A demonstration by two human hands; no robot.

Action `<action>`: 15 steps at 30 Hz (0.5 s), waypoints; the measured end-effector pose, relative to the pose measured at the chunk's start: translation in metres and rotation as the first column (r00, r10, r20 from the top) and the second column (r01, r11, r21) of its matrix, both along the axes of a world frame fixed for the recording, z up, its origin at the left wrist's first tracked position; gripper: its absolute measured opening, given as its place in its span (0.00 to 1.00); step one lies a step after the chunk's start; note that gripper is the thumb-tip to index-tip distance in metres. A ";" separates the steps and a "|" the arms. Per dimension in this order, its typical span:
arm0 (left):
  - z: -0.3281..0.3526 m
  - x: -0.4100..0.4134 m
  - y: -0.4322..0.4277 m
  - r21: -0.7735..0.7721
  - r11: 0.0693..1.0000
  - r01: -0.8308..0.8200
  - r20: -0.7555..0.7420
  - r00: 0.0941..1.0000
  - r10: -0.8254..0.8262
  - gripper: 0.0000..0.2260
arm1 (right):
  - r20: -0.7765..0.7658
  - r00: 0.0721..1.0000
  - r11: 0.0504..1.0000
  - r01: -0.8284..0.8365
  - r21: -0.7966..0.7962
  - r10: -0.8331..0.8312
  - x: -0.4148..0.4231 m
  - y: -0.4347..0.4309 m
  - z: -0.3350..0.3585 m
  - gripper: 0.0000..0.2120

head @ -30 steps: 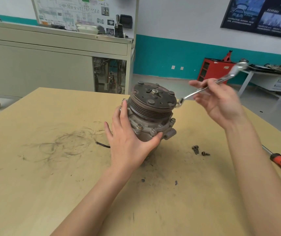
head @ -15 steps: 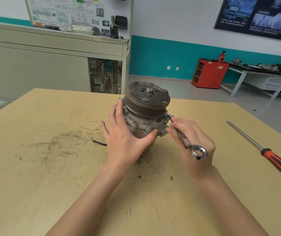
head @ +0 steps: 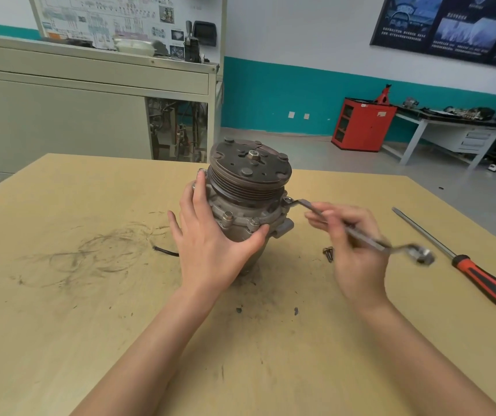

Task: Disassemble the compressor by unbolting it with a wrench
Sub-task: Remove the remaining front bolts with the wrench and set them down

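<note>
Compressor [head: 249, 202] stands upright on the table [head: 75, 340], pulley face up. Left hand [head: 210, 247] wraps its body, fingers curled round the far side and thumb pressed on the front just under the flange, bracing it. Wrench [head: 370, 242] appears to have one end seated on a flange bolt [head: 288, 200] at the compressor's right side. Right hand [head: 355, 250] grips the shank partway along with curled fingers, and the blurred ring end sticks out past it. Two front bolts [head: 227, 217] sit in the flange and two loose bolts [head: 328, 254] lie on the table just right of the compressor, so the job looks partway through, with this bolt the one in hand. The next move likely calls for a sweep of the handle while the left hand resists the twist and the wrench stays square on the head. Well apart to the right lies a screwdriver [head: 481, 274]
</note>
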State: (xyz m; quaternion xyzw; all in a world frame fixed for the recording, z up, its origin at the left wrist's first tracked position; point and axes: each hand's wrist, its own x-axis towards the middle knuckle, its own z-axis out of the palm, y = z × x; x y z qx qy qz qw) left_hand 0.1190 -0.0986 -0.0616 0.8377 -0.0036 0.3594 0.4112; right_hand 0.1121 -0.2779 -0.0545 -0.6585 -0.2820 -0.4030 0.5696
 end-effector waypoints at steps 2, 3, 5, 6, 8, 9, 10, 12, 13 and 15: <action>0.000 0.000 0.001 0.004 1.000 0.002 -0.005 1.000 -0.002 0.52 | -0.190 0.959 0.957 -0.164 0.241 0.212 0.009 -0.004 0.009 0.07; 0.001 0.000 0.001 0.006 1.000 0.003 -0.006 1.000 -0.003 0.52 | -0.260 0.912 0.914 -0.222 0.339 0.318 0.016 -0.008 0.014 0.07; 0.001 -0.001 0.001 0.006 1.000 0.004 -0.008 1.000 -0.004 0.52 | -0.362 0.777 0.814 -0.312 0.489 0.515 0.034 -0.018 0.028 0.09; 0.001 0.000 0.001 0.005 1.000 0.007 -0.009 1.000 -0.007 0.52 | -0.405 0.705 0.778 -0.338 0.529 0.582 0.046 -0.022 0.036 0.09; 0.000 0.000 0.001 0.003 1.000 0.012 -0.012 1.000 -0.012 0.52 | -0.511 0.567 0.756 -0.384 0.530 0.646 0.071 -0.027 0.047 0.06; 0.000 0.000 0.002 0.001 1.000 0.013 -0.012 1.000 -0.013 0.52 | -0.573 0.498 0.759 -0.413 0.503 0.651 0.085 -0.027 0.052 0.04; -0.001 0.000 0.002 -0.001 1.000 0.014 -0.012 1.000 -0.014 0.52 | -0.638 0.435 0.767 -0.447 0.460 0.636 0.097 -0.026 0.055 0.03; -0.001 0.001 0.002 -0.005 1.000 0.016 -0.008 1.000 -0.016 0.52 | -0.748 0.340 0.778 -0.514 0.360 0.570 0.118 -0.022 0.061 0.05; -0.001 0.000 0.002 -0.007 1.000 0.017 -0.004 1.000 -0.017 0.52 | -0.779 0.312 0.776 -0.539 0.327 0.544 0.126 -0.020 0.063 0.06; -0.001 0.000 0.001 -0.011 1.000 0.019 0.003 1.000 -0.019 0.52 | -0.794 0.291 0.768 -0.560 0.311 0.533 0.135 -0.014 0.065 0.07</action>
